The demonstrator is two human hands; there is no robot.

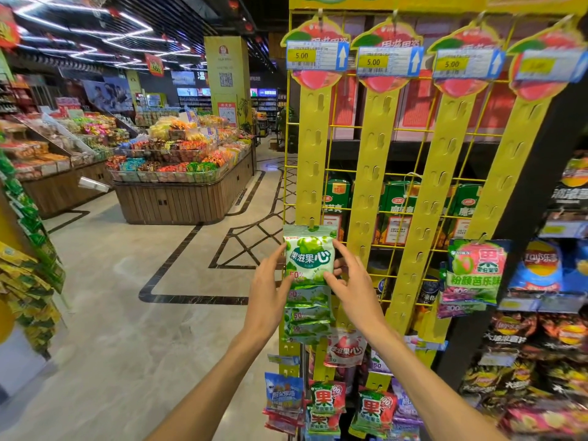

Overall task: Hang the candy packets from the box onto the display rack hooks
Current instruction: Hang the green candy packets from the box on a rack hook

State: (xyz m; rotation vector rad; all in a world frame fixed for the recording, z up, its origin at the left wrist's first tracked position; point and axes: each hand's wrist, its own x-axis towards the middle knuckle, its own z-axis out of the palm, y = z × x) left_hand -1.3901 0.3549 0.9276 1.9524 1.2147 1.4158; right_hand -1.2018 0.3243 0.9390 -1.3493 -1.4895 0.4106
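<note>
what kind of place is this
Most likely a supermarket or snack shop: price tags reading 5.00 on a yellow rack, bulk candy bins along the aisle, and chip bags shelved on the right.

One wide-angle view from the person's head looks forward and slightly down. It sits close to the yellow display rack (375,173), with the shop floor (127,297) stretching away on the left.

supermarket | price tags (318,55) | snack bins (178,154) | hanging strips (370,173)
</note>
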